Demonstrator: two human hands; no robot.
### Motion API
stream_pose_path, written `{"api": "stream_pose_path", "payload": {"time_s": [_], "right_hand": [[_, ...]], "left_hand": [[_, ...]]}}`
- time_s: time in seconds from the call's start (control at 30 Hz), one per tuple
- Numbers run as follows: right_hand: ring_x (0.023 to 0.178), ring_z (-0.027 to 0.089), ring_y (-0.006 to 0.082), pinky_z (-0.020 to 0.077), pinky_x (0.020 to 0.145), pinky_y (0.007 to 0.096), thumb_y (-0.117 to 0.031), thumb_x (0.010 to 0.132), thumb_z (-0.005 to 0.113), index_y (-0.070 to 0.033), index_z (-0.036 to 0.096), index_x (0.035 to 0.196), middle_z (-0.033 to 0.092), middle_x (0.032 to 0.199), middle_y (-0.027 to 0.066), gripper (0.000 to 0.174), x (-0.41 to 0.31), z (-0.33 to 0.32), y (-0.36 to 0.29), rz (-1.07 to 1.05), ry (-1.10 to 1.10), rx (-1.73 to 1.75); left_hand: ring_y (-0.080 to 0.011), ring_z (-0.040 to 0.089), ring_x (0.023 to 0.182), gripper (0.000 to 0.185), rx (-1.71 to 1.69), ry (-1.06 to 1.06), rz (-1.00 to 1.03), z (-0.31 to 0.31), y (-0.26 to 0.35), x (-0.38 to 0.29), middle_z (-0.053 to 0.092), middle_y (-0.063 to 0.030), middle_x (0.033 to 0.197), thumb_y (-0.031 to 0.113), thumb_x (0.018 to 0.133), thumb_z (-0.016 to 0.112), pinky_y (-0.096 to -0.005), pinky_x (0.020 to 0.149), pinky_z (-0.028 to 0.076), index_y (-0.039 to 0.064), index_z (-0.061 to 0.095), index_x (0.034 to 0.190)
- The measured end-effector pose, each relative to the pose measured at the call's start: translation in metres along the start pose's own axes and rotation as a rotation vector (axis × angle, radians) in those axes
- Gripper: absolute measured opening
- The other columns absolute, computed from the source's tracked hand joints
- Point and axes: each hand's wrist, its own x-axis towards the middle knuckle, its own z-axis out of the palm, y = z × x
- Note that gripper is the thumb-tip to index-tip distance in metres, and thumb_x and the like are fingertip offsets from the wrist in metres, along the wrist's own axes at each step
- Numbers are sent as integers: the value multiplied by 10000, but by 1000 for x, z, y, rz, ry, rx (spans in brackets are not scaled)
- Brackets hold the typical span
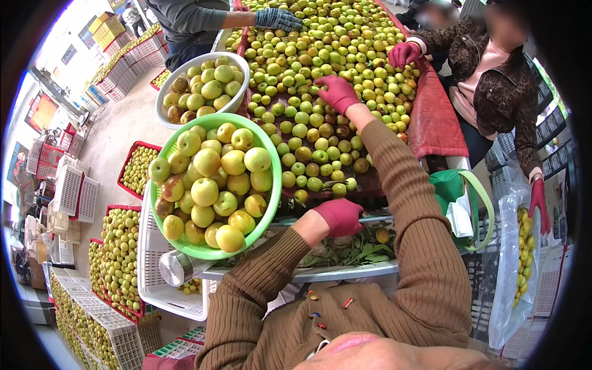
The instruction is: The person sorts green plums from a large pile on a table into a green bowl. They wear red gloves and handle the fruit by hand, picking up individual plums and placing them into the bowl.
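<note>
Yellow-green fruits that look like jujubes, some with brown patches, cover the sorting table before me. My right hand, in a magenta glove, reaches over the middle of them. Its fingers are bent and apart, just above or touching the fruit, with nothing seen between them. My left hand, gloved alike, is curled at the table's near edge; its fingertips and anything inside them are hidden. Left of it, a green plastic basket is heaped with the same fruit. Beyond that sits a white plastic basket, also full.
A trough of leaves runs below the near edge. A metal-lidded container stands beside a white crate. Right are a green bag and a plastic-lined crate. Co-workers' gloved hands reach in from both sides.
</note>
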Motion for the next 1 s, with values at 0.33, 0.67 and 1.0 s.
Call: {"api": "stream_pose_path", "payload": {"time_s": [0.33, 0.67, 1.0], "right_hand": [[1147, 632, 335, 514, 979, 421, -350, 678, 851, -200, 656, 1278, 656, 1238, 137, 648, 14, -24, -22, 46, -662, -376], [1102, 667, 365, 528, 959, 449, -344, 903, 539, -147, 729, 1161, 687, 1211, 190, 376, 117, -30, -18, 162, -97, -205], [1214, 631, 327, 526, 989, 453, -187, 826, 688, -106, 558, 1382, 626, 1350, 170, 576, 133, 21, -66, 193, -441, -486]], "left_hand": [[-403, 666, 1007, 504, -25, 5, -3, -2, -1, -4, 712, -210, 1056, 413, 914, 645, -480, 893, 520, 89, 619, 1300], [-407, 668, 1008, 486, 22, -39, -32, 1, 2, 0, 710, -200, 1084, 388, 913, 640, -482, 879, 528, 88, 610, 1293], [-391, 679, 991, 406, -65, 57, 7, 5, -5, -9, 721, -197, 1061, 361, 843, 624, -466, 874, 545, 97, 714, 1138]]}}
